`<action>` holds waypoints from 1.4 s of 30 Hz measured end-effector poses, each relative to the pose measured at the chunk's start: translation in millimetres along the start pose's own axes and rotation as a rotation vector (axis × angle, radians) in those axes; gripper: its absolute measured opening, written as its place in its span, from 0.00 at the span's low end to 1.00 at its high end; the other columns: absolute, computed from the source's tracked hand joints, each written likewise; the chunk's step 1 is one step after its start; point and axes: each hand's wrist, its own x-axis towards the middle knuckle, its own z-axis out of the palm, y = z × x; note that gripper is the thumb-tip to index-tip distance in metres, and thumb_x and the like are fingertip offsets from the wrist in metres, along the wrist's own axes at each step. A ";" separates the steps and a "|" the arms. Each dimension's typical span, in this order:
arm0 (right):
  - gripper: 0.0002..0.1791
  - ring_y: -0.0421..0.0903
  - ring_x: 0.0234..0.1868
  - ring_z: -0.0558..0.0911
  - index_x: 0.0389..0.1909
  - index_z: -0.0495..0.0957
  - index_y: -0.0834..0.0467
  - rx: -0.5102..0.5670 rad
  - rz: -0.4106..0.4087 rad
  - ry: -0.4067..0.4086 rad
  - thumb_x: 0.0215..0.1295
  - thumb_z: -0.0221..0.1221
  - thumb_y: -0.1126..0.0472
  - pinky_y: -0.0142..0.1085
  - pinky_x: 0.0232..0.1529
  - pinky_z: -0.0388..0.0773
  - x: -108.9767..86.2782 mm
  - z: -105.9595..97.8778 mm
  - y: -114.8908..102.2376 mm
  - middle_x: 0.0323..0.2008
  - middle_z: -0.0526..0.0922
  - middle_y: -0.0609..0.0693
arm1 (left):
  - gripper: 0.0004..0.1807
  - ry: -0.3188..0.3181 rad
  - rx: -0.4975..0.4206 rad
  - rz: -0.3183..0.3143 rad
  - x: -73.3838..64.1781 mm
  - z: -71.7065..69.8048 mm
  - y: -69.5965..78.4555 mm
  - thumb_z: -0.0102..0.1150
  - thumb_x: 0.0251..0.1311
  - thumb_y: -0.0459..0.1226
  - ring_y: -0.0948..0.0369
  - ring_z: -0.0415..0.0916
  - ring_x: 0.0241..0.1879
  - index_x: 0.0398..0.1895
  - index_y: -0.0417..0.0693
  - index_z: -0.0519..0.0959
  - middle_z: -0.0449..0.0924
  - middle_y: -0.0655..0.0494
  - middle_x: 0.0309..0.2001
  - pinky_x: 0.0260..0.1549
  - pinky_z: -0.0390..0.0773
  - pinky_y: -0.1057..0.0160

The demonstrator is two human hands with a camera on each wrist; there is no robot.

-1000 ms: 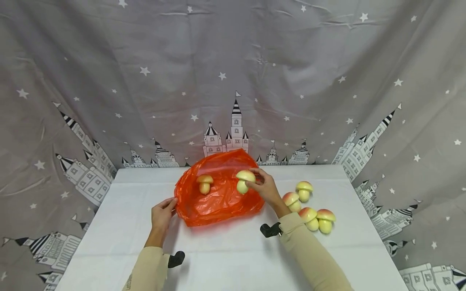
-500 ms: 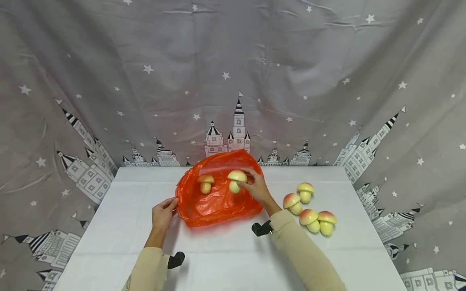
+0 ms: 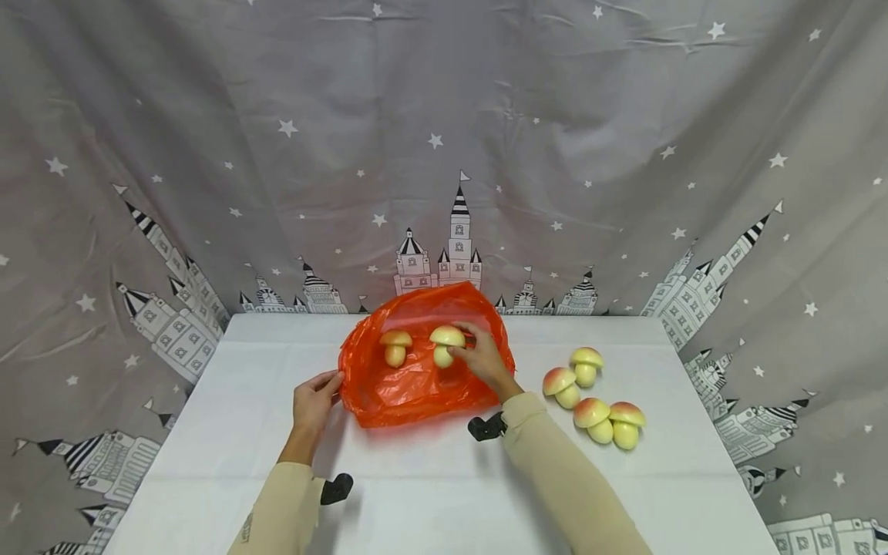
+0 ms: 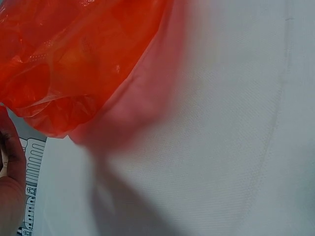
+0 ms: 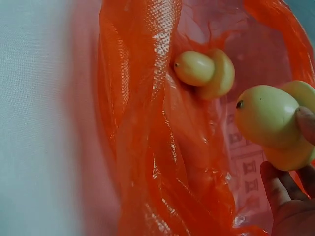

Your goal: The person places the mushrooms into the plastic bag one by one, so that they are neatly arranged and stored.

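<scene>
A red plastic bag (image 3: pixel 409 393) lies with its mouth spread wide on the table. At its left rim, my left hand (image 3: pixel 314 402) pinches the plastic between thumb and fingers; the left wrist view shows only part of that hand (image 4: pixel 11 172) beside the bag (image 4: pixel 83 59). My right hand (image 3: pixel 483 358) holds a toy mushroom (image 3: pixel 446 337) with a yellow-red cap inside the bag's mouth. In the right wrist view, the fingers (image 5: pixel 275 189) and thumb grip this mushroom (image 5: pixel 268 113) by its cap. Another mushroom (image 3: pixel 395 348) lies inside the bag, left of the held one.
Several more toy mushrooms (image 3: pixel 592 416) lie in a loose group on the white table (image 3: pixel 430 501), right of the bag. A grey curtain (image 3: pixel 444 100) printed with stars and castles hangs behind the table.
My right hand has carried the mushroom leftward, from the bag's right side towards the mushroom inside. My left hand keeps its hold on the rim.
</scene>
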 end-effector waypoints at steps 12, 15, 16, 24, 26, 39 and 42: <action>0.27 0.55 0.57 0.73 0.63 0.70 0.60 -0.070 0.060 0.023 0.63 0.61 0.69 0.47 0.59 0.73 20.8 18.2 4.3 0.59 0.72 0.57 | 0.24 0.014 -0.006 -0.001 5.2 -6.1 -0.2 0.56 0.67 0.43 0.73 0.76 0.34 0.56 0.32 0.75 0.77 0.43 0.50 0.36 0.78 0.77; 0.27 0.55 0.58 0.72 0.64 0.70 0.58 -0.096 0.093 0.010 0.64 0.62 0.67 0.47 0.61 0.72 25.2 21.1 2.9 0.60 0.72 0.56 | 0.23 0.014 -0.014 -0.003 5.1 -7.3 -0.4 0.55 0.67 0.43 0.74 0.76 0.33 0.56 0.32 0.75 0.77 0.43 0.50 0.36 0.78 0.77; 0.27 0.55 0.58 0.72 0.64 0.70 0.58 -0.101 0.099 0.005 0.64 0.62 0.67 0.48 0.61 0.71 26.6 22.1 2.3 0.60 0.72 0.55 | 0.23 0.014 -0.015 0.002 5.1 -7.7 -0.6 0.55 0.67 0.43 0.74 0.76 0.33 0.56 0.32 0.75 0.77 0.43 0.50 0.37 0.78 0.77; 0.26 0.55 0.58 0.72 0.63 0.71 0.60 -0.145 0.078 -0.057 0.63 0.62 0.68 0.46 0.60 0.72 32.4 29.4 12.6 0.59 0.73 0.57 | 0.23 0.010 -0.026 0.005 1.6 -8.7 -6.5 0.57 0.66 0.41 0.72 0.77 0.31 0.54 0.29 0.76 0.80 0.54 0.40 0.35 0.79 0.77; 0.26 0.54 0.57 0.72 0.63 0.71 0.60 -0.159 0.086 -0.058 0.63 0.62 0.69 0.46 0.60 0.72 33.8 30.5 16.4 0.59 0.73 0.57 | 0.22 0.003 -0.034 0.004 1.3 -7.7 -7.6 0.57 0.66 0.40 0.72 0.77 0.31 0.54 0.29 0.76 0.80 0.57 0.37 0.35 0.79 0.76; 0.25 0.55 0.58 0.73 0.62 0.71 0.64 -0.216 0.088 -0.042 0.63 0.61 0.70 0.47 0.62 0.70 50.6 33.4 19.4 0.59 0.74 0.59 | 0.21 0.013 -0.028 0.009 3.9 -3.6 -5.4 0.57 0.66 0.40 0.71 0.76 0.32 0.53 0.30 0.77 0.80 0.54 0.39 0.34 0.79 0.76; 0.26 0.56 0.57 0.74 0.63 0.71 0.63 -0.215 0.109 -0.039 0.63 0.61 0.70 0.48 0.62 0.70 51.5 33.9 20.8 0.59 0.74 0.58 | 0.21 0.009 -0.028 0.001 2.2 -4.5 -5.6 0.57 0.66 0.40 0.72 0.76 0.32 0.53 0.30 0.76 0.81 0.55 0.38 0.34 0.78 0.76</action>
